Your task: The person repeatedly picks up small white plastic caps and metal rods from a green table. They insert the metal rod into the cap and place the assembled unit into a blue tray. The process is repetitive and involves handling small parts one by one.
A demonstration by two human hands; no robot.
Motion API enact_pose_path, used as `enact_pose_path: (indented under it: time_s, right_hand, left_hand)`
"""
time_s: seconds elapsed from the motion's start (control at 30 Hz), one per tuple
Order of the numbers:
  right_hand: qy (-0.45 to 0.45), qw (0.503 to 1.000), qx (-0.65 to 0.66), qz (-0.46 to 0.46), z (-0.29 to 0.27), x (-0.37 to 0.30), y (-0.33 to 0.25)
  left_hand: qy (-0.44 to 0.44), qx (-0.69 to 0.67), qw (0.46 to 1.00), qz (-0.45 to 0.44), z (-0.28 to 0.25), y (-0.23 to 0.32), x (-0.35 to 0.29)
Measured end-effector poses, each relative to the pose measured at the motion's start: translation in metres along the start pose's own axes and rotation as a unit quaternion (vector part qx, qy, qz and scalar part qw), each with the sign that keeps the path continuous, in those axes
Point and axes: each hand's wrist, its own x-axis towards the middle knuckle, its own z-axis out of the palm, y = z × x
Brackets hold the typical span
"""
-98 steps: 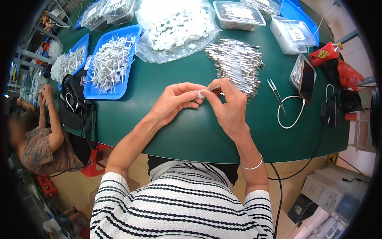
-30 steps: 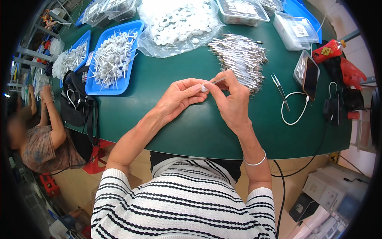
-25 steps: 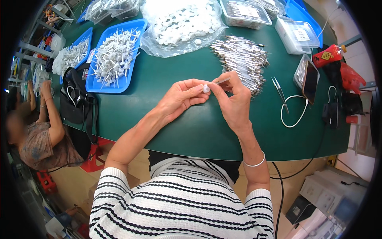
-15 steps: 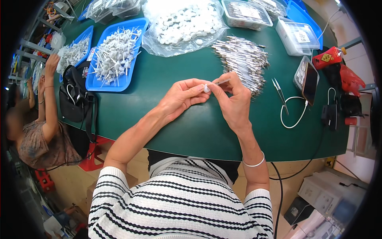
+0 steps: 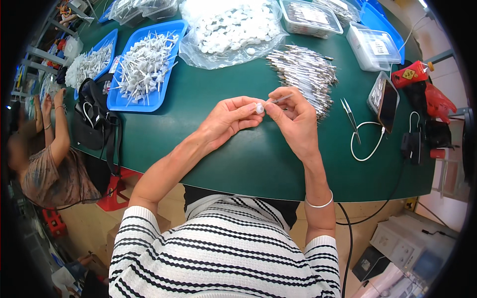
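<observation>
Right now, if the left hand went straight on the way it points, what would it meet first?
Probably the right hand, whose fingertips sit just past the small white piece pinched by the left hand; exact depth is unclear.

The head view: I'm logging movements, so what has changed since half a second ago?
The right hand has edged rightward, slightly away from the left hand, leaving the small white cap more exposed. A co-worker's raised hand has come down. Nothing was visibly let go: the left hand holds the cap, the right hand the thin rod. The tweezers and phone stayed put.
</observation>
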Motion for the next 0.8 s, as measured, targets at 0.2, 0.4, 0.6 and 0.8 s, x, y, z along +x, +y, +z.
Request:
enact_pose_path:
  time_s: [0.2,0.4,0.6,0.8]
  right_hand:
    - [-0.025,0.999,0.025,0.027,-0.0024,0.0012,-0.0043]
    - [-0.015,0.999,0.034,0.037,-0.0008,0.0015,-0.0075]
    - [-0.014,1.0,0.007,0.018,0.0025,0.0015,-0.0039]
    - [0.003,0.999,-0.035,-0.001,0.005,0.0007,-0.003]
  left_hand:
    - [-0.002,-0.004,1.0,0.002,0.0005,0.0009,-0.0002]
    - [0.003,-0.005,1.0,0.0,-0.0001,0.0,0.0006]
    - [0.002,-0.008,1.0,-0.003,0.0003,-0.0001,-0.0001]
    - [-0.003,-0.008,1.0,-0.002,-0.0009,-0.001,-0.0004]
